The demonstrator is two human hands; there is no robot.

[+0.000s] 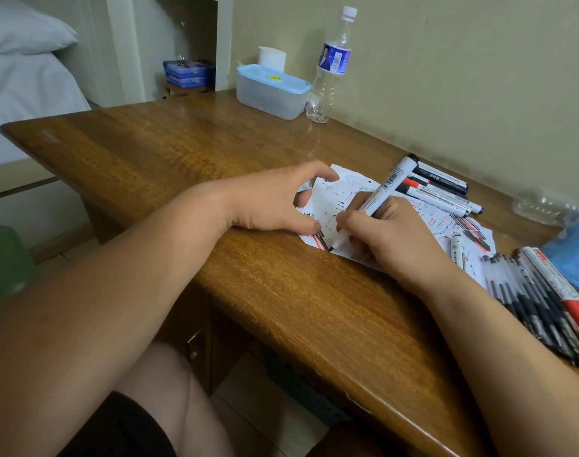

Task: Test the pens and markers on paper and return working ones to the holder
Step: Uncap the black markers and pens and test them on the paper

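The person's right hand [390, 232] is wrapped tight round a white marker [385, 186]. The thumb and fingers pinch it low down, near the tip. The marker leans back with its black end up in the air, so the tip can reach the paper [337, 189]. The tip is hidden behind the fingers, so I cannot tell if it is making a line. I think this is the testing step.

The left hand [271, 199] holds nothing. Its fingers are spread and bent a little, and the thumb and fingertips press down on the left part of the paper. That is likely to stop the paper sliding on the wooden surface [199, 153] while the marker rubs on it.

The paper is full of red and black scribbles. More markers [443, 189] lie together just past the paper, near the wall. A row of thin black pens [528, 301] and a red marker [565, 291] lie to the right, close enough for the right hand to reach. I cannot tell which thing is the holder. A blue thing [574, 255] at the right edge may be it.
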